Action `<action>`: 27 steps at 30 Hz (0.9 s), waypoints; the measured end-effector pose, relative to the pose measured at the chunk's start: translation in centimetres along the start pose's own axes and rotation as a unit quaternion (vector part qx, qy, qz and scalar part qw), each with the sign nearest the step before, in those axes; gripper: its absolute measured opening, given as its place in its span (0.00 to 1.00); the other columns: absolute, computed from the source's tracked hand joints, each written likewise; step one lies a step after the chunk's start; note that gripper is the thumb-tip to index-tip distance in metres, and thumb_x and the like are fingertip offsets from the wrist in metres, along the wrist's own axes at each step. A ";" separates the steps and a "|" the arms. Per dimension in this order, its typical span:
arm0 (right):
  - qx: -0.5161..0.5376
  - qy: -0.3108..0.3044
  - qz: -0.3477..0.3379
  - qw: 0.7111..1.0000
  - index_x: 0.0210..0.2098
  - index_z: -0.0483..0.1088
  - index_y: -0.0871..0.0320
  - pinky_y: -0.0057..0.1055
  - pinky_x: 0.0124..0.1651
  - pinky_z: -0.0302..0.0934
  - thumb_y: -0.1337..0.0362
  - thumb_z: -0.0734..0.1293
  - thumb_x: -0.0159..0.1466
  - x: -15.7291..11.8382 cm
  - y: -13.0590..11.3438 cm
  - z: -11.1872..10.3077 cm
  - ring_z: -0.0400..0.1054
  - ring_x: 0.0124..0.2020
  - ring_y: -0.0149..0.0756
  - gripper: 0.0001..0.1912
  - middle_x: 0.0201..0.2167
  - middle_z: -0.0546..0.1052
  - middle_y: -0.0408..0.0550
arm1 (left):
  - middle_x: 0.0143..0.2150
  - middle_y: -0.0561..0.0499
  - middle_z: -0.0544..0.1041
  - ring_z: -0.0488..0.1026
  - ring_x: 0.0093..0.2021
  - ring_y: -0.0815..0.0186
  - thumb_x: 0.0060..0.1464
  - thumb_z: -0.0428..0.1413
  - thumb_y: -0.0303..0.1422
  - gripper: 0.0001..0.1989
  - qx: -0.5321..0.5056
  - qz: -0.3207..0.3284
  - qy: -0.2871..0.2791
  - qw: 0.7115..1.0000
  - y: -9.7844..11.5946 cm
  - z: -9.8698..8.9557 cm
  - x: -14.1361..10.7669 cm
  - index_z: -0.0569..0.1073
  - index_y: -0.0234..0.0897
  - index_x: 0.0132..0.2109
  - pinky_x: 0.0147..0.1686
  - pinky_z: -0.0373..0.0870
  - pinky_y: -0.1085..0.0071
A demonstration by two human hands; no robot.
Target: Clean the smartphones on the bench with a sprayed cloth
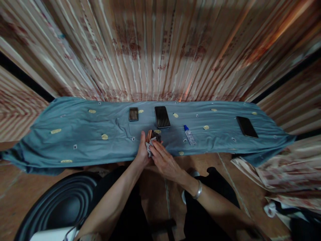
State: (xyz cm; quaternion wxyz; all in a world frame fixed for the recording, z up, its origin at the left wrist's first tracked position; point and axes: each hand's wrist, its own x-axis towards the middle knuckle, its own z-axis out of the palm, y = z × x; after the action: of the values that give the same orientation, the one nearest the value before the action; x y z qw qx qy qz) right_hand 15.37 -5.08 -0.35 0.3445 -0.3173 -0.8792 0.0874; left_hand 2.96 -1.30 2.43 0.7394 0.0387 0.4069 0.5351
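Note:
My left hand (143, 151) is closed around a small dark object (149, 135) with a shiny, coppery face, above the front part of the cloth-covered table. Its lower part is hidden by my fingers, so its exact kind does not show. With my right hand (165, 162), I press a crumpled grey cloth (149, 147) against that object. Just beyond my hands a black smartphone (162, 117) lies flat. To the right of it rests a small clear bottle (190, 136) with a blue cap, lying on its side.
A blue-green patterned cloth (80, 129) covers the long narrow table. A small dark square item (133, 114) lies back left, and another dark flat device (247, 127) lies far right. Pleated curtains (155, 50) hang behind. A round black ribbed stool (67, 204) stands at lower left.

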 end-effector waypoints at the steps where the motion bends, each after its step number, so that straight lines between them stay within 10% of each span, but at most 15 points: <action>1: 0.000 -0.006 0.003 1.000 0.70 0.45 0.62 0.51 0.68 0.55 0.71 0.56 0.68 -0.1 0.0 0.2 0.46 0.71 0.46 0.32 0.68 0.57 0.61 | 0.24 0.45 0.78 0.79 0.31 0.61 0.59 0.46 0.56 0.30 -0.004 -0.006 0.003 1.000 0.2 0.1 -0.1 0.75 0.32 0.31 0.33 0.76 0.69; 9: 0.028 -0.053 0.057 0.997 0.72 0.32 0.59 0.55 0.70 0.46 0.51 0.58 0.69 0.2 1.8 0.1 0.35 0.73 0.50 0.42 0.73 0.41 0.60 | 0.35 0.42 0.82 0.79 0.45 0.58 0.62 0.45 0.50 0.28 -0.004 0.038 -0.018 0.999 -0.7 0.9 -0.4 0.79 0.30 0.37 0.48 0.74 0.67; 27: 0.024 -0.043 0.077 0.996 0.72 0.29 0.61 0.54 0.71 0.43 0.48 0.55 0.70 1.0 1.5 -0.1 0.31 0.73 0.49 0.42 0.73 0.36 0.59 | 0.51 0.47 0.80 0.68 0.62 0.63 0.65 0.45 0.43 0.21 0.018 0.105 -0.031 0.994 -2.2 0.5 0.0 0.78 0.35 0.48 0.66 0.55 0.67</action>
State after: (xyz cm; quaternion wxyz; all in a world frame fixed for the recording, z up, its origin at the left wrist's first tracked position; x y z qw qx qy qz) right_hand 15.62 -3.25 -0.25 0.3063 -0.3715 -0.8639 0.1478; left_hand 5.00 -2.09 1.69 0.6905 0.1111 0.3869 0.6010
